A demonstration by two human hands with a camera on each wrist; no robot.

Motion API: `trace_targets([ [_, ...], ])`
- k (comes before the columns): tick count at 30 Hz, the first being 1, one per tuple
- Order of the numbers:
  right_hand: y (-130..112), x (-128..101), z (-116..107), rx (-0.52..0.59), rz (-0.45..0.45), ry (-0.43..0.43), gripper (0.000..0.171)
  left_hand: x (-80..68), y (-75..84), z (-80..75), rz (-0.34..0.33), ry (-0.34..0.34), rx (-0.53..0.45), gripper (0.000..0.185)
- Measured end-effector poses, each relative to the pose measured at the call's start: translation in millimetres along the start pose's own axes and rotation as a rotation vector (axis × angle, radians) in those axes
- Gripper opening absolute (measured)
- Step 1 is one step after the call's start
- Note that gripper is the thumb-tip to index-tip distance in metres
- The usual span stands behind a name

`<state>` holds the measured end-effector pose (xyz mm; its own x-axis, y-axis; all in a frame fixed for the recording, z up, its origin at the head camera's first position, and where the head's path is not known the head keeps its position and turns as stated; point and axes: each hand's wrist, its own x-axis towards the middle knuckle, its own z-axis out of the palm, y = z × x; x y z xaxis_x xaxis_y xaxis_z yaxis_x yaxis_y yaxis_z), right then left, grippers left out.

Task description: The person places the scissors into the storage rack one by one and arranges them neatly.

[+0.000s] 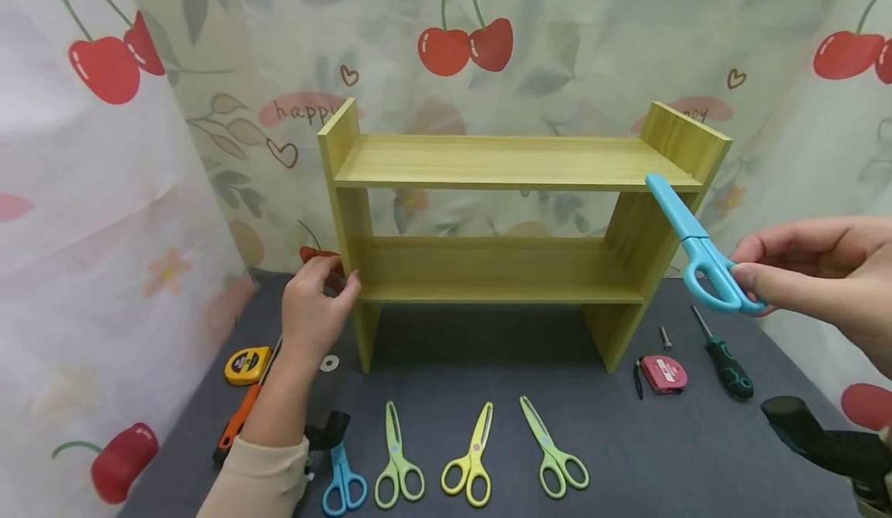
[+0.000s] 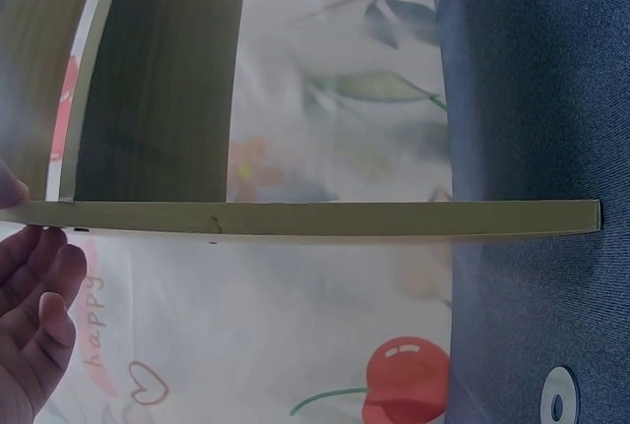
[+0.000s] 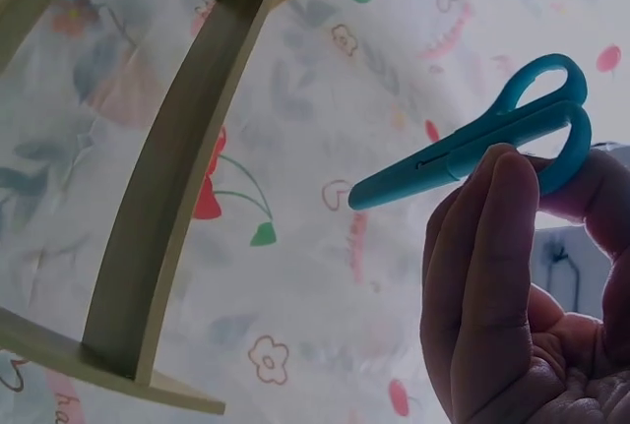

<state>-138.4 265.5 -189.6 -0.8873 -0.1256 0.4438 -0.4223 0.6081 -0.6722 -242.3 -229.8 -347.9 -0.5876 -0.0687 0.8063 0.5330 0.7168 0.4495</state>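
Blue scissors (image 1: 705,248) held up near the right end of the shelf (image 1: 502,159), pinched in the right hand (image 1: 829,270).
They tilt, tip up toward the shelf; the left hand (image 1: 317,309) seems to grip the left side panel (image 1: 340,216), fingers partly hidden. Yellow scissors (image 1: 476,456) lie on the table (image 1: 641,471) between two green pairs (image 1: 396,456).

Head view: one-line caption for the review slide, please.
Right hand holding blue scissors, left hand gripping the side of the wooden shelf, four more pairs of scissors on the dark table.
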Motion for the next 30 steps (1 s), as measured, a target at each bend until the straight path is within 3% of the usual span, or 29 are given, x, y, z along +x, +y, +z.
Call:
trace_targets([
  [4,-14.2,8.9,2.8,-0.022,-0.011,0.027,0.017,0.1,0.9,0.9,0.003,-0.005,0.005,0.013],
  [11,-39.4,35.2,6.1,0.068,-0.069,0.013,0.01,0.1,1.3,0.7,0.007,0.002,0.016,0.012],
  [19,-73.7,73.7,9.7,0.16,0.006,-0.057,0.021,-2.3,3.8,1.7,0.023,-0.002,0.036,0.012],
  [24,-99.6,101.4,23.8,0.217,0.064,-0.098,0.029,-4.7,4.3,1.2,0.02,0.008,0.033,0.013],
  [30,-128.8,126.1,45.0,0.267,0.053,-0.115,0.036,-2.8,3.8,0.2,0.017,0.014,0.035,0.014],
])
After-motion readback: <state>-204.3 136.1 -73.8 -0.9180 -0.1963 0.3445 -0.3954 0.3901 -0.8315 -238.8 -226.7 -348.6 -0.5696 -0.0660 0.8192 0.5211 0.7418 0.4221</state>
